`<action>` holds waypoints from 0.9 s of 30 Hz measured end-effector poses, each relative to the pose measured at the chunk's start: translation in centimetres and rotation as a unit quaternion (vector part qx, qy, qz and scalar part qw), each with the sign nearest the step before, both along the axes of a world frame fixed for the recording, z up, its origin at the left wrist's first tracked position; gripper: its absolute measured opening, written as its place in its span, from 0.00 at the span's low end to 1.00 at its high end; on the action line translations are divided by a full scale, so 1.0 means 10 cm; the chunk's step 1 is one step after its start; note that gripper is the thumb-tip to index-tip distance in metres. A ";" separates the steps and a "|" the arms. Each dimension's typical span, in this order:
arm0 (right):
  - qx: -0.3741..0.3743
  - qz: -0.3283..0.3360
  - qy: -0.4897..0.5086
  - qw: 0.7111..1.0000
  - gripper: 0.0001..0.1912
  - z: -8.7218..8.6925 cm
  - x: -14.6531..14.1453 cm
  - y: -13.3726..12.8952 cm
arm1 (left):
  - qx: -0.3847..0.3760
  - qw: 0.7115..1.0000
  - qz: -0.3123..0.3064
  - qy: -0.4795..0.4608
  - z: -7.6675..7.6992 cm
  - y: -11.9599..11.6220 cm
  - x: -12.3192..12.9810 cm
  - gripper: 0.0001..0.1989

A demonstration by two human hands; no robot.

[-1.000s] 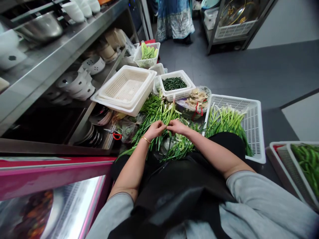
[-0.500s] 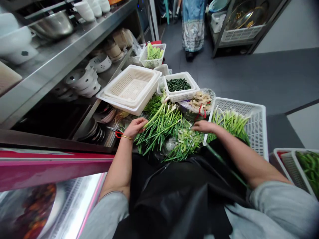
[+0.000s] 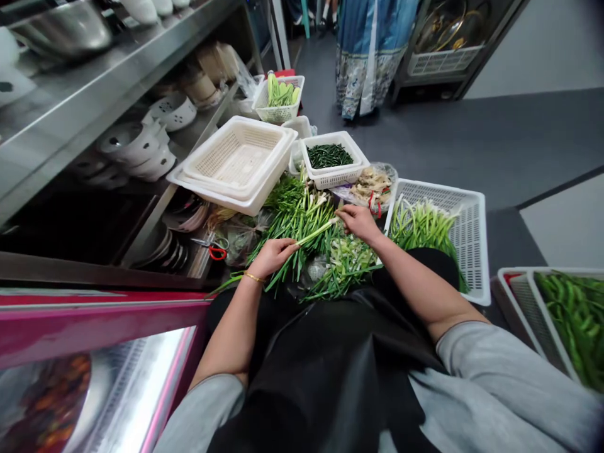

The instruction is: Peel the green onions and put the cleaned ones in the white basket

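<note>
Between my two hands stretches a scallion (image 3: pixel 315 234), its white root end to the right and its green leaves trailing left past my wrist. My left hand (image 3: pixel 275 255) is closed around the stalk. At the white end, the fingers of my right hand (image 3: pixel 357 221) pinch the scallion. Beneath lies a heap of long green scallions (image 3: pixel 297 211). Closer to my apron is a pile of loose leaves and trimmings (image 3: pixel 352 258). Right of my right forearm, a white basket (image 3: pixel 474 236) holds scallions with their white ends pointing away.
Stacked white trays (image 3: pixel 245 157) stand at the left, beside a basket of dark green chillies (image 3: pixel 330 156). Red-handled scissors (image 3: pixel 217 253) lie near the shelf. A metal shelf (image 3: pixel 117 82) borders the left side. Ahead, a person in a patterned blue garment (image 3: pixel 372 56) stands on the floor.
My right hand has moved from above the trimmings up to the scallion's white end. My left hand has swung the scallion lower, toward my right hand. The person ahead has come closer.
</note>
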State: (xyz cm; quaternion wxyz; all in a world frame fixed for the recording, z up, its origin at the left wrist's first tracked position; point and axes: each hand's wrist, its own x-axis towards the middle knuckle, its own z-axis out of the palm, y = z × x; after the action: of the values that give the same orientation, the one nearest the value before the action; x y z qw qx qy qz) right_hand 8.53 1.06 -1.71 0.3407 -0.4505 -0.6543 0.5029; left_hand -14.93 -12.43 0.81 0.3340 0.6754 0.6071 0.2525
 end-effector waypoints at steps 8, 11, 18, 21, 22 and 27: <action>-0.115 -0.010 -0.099 0.988 0.11 -0.24 0.71 0.20 | -0.109 0.960 0.077 -0.245 0.10 -0.12 -0.23 0.21; -0.152 0.093 -0.104 0.978 0.17 -0.16 0.36 -0.04 | -0.146 0.931 0.061 -0.330 0.16 -0.07 -0.15 0.21; -0.132 0.263 0.137 0.946 0.18 0.31 -0.49 -0.30 | -0.123 0.913 0.091 -0.378 0.04 0.11 0.29 0.19; -0.152 0.298 0.113 0.936 0.19 0.35 -0.43 -0.28 | -0.143 0.880 0.117 -0.439 -0.06 0.11 0.40 0.19; -0.152 0.319 0.101 0.930 0.19 0.36 -0.36 -0.27 | -0.179 0.862 0.098 -0.463 -0.09 0.10 0.40 0.18; -0.139 0.378 0.009 0.915 0.15 0.56 0.16 -0.12 | -0.285 0.801 0.013 -0.527 -0.19 0.04 0.13 0.15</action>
State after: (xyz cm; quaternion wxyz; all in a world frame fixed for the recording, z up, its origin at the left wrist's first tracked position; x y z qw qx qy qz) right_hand 10.14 -0.16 3.87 0.0653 -0.2072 -0.6964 0.6840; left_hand -13.62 -12.07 -1.13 0.7760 0.3047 0.3914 0.3896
